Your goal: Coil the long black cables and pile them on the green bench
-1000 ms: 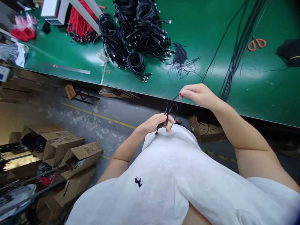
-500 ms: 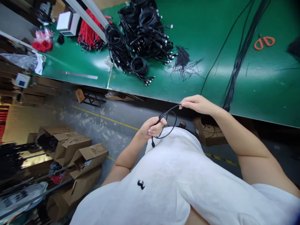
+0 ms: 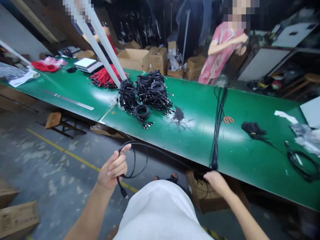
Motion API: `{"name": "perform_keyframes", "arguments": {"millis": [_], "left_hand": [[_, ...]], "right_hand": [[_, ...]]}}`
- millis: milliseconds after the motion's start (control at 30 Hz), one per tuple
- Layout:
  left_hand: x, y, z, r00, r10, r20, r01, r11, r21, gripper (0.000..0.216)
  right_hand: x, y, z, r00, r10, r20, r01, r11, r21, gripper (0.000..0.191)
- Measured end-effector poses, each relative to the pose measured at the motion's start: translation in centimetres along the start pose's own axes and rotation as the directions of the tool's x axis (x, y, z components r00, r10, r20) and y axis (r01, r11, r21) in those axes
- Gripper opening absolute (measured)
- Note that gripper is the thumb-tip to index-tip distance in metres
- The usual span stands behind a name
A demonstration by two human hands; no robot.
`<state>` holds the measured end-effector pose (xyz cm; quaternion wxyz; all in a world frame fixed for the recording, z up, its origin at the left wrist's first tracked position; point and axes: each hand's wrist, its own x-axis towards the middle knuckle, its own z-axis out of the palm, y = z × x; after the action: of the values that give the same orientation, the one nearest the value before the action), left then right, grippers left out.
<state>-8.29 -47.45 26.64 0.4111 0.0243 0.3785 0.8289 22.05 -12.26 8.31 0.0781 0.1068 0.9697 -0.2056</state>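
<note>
My left hand [image 3: 116, 168] is closed around loops of a black cable [image 3: 147, 159], in front of the bench edge. A connector [image 3: 123, 192] on the cable dangles below that hand. The cable stretches rightward to my right hand [image 3: 215, 181], which is closed on it; the exact pinch point is blurred. Just above my right hand, a bundle of long black cables [image 3: 217, 140] lies across the green bench [image 3: 190, 146] and hangs at its edge. Orange-handled scissors [image 3: 228, 119] lie beside the bundle.
Coiled black cables [image 3: 156, 90] are heaped on the bench, with red cables [image 3: 105, 77] behind them. Cut black ties [image 3: 178, 114] lie nearby. A cardboard box [image 3: 207, 196] is under the bench edge, a wooden stool [image 3: 53, 120] at left. Across the bench stands a person in pink [image 3: 220, 50].
My view has tilted up. My hands have moved apart, drawing out a longer stretch of cable between them, and my right hand is now below the hanging bundle's end.
</note>
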Motion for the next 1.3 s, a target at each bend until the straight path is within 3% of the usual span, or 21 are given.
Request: {"name": "perform_keyframes", "arguments": {"millis": [100, 167, 233, 267, 333, 400, 500, 600, 767, 967, 1067, 1167, 1233, 1300], "left_hand": [[1.8, -2.5, 0.4, 0.992, -0.104, -0.073, 0.122, 0.946, 0.301, 0.027], [3.0, -5.2, 1.5, 0.968, -0.239, -0.081, 0.249, 0.855, 0.455, 0.033], [3.4, -7.7, 2.7, 0.92, -0.393, -0.013, 0.342, 0.785, 0.516, 0.034], [3.3, -8.7, 3.3, 0.883, -0.467, 0.041, 0.375, 0.756, 0.536, 0.033], [3.1, -9.7, 4.0, 0.791, -0.597, 0.134, 0.447, 0.714, 0.539, 0.033], [3.0, -9.5, 4.3, 0.764, -0.626, 0.156, 0.519, 0.74, 0.427, 0.03], [2.9, -8.0, 4.4, 0.783, -0.619, 0.058, 0.595, 0.773, 0.22, 0.032], [2.7, -6.9, 4.2, 0.79, -0.61, -0.057, 0.612, 0.782, 0.119, 0.041], [1.9, -7.1, 3.7, 0.796, -0.596, -0.107, 0.605, 0.778, 0.17, 0.042], [0.9, -7.5, 2.3, 0.797, -0.6, -0.073, 0.597, 0.761, 0.255, 0.033], [0.6, -7.5, 1.2, 0.788, -0.611, -0.073, 0.61, 0.76, 0.225, 0.035], [0.1, -7.1, 0.3, 0.791, -0.603, -0.103, 0.611, 0.778, 0.148, 0.045], [-0.3, -6.4, -0.1, 0.838, -0.524, -0.152, 0.538, 0.84, 0.072, 0.051], [-0.6, -5.4, -0.2, 0.9, -0.376, -0.219, 0.39, 0.921, 0.02, 0.051]], "right_hand": [[-0.3, -7.1, -0.6, 0.989, -0.132, 0.071, 0.117, 0.977, 0.177, 0.045], [1.1, -11.9, -3.7, 0.963, -0.258, 0.078, 0.221, 0.922, 0.317, 0.046], [3.5, -14.8, -8.1, 0.94, -0.341, 0.028, 0.3, 0.858, 0.417, 0.048], [5.1, -15.2, -10.1, 0.938, -0.347, 0.011, 0.307, 0.844, 0.44, 0.045], [8.0, -14.3, -12.5, 0.967, -0.239, -0.088, 0.253, 0.862, 0.44, 0.042], [9.9, -12.5, -12.9, 0.974, -0.19, -0.122, 0.226, 0.845, 0.485, 0.04], [10.5, -11.4, -12.4, 0.97, -0.197, -0.146, 0.244, 0.81, 0.532, 0.043], [10.6, -11.8, -11.7, 0.961, -0.216, -0.172, 0.276, 0.789, 0.549, 0.046], [11.4, -11.6, -10.9, 0.962, -0.154, -0.227, 0.257, 0.798, 0.545, 0.047], [12.6, -11.1, -9.9, 0.973, -0.067, -0.222, 0.188, 0.787, 0.587, 0.045], [13.2, -10.0, -7.3, 0.984, -0.052, -0.172, 0.147, 0.781, 0.607, 0.041], [12.9, -7.0, -3.2, 0.992, -0.071, -0.102, 0.117, 0.814, 0.569, 0.042], [11.6, -4.3, -0.4, 0.997, -0.054, -0.056, 0.074, 0.882, 0.465, 0.044], [9.5, -2.4, 1.6, 1.0, 0.002, -0.021, 0.004, 0.953, 0.303, 0.044]]}}
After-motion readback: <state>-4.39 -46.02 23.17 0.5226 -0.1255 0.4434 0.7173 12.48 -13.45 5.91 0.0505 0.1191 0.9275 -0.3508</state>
